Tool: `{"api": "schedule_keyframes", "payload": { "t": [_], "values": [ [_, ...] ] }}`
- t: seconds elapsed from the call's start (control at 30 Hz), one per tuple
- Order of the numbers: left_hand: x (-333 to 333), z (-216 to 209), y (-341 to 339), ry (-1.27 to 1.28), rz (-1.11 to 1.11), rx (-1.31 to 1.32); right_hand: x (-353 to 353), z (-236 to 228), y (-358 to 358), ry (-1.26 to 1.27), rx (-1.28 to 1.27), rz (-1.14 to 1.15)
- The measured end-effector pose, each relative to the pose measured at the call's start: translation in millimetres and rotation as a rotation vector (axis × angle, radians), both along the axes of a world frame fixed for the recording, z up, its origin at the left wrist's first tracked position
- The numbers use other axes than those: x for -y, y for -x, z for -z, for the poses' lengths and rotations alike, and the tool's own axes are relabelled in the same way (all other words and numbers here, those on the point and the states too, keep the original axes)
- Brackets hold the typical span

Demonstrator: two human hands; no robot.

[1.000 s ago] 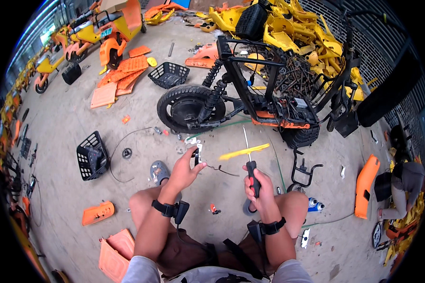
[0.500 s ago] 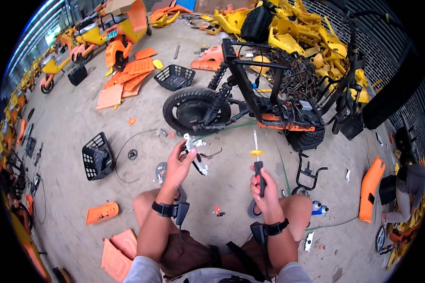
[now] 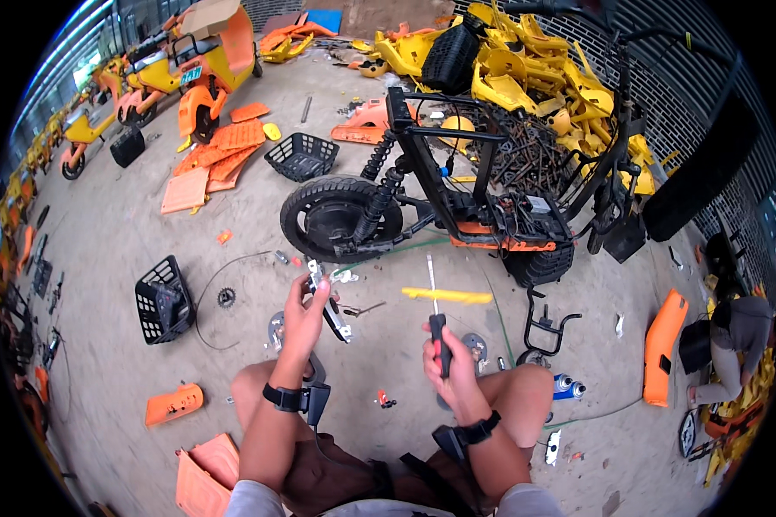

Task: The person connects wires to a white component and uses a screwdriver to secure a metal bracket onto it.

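Grey floor (image 3: pixel 95 250) stretches wide here!

And look far right: there's a dark brick wall (image 3: pixel 661 96) with pale joints. Over far left, ribbed panelling (image 3: pixel 103 39) rises high, a bright patch of light (image 3: pixel 84 66) gleaming there.

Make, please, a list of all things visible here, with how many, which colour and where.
Screwdriver: 1, black-red handle, in right hand
Blurred strip: 1, yellow, at the screwdriver's shaft
Small part: 1, silver-black, in left hand
Stripped scooter: 1, black-orange, ahead
Whole scooters: several, yellow-orange, upper left
Baskets: at least 3, black, left, behind the wheel, upper centre
Panel heap: many, yellow, top right
Flat panels: several, orange, upper left
Sprocket: 1, dark, left floor
Cans: 2, blue, beside right knee
Co-worker: 1, grey clothes, far right
Wristbands: 2, black, on wrists
Left hand: 1, bare, lower centre
Right hand: 1, bare, lower centre
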State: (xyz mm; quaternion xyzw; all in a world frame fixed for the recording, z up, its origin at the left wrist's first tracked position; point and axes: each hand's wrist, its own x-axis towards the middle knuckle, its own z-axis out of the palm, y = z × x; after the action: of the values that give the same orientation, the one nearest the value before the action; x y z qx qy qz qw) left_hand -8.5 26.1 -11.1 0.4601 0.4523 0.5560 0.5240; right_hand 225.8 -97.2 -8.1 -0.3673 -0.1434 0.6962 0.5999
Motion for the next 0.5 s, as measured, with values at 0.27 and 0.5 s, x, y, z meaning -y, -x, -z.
{"api": "schedule_keyframes", "payload": {
  "t": [0.27, 0.5],
  "values": [
    [-6.9, -11.7, 5.1, 0.021, -0.029, -0.041, -2.2, 4.6, 2.0, 0.008, -0.185, -0.137],
    [-4.9, -10.0, 7.3, 0.048, -0.03, -0.033, -14.4, 12.0, 0.3, 0.094, -0.171, -0.063]
  ]
}}
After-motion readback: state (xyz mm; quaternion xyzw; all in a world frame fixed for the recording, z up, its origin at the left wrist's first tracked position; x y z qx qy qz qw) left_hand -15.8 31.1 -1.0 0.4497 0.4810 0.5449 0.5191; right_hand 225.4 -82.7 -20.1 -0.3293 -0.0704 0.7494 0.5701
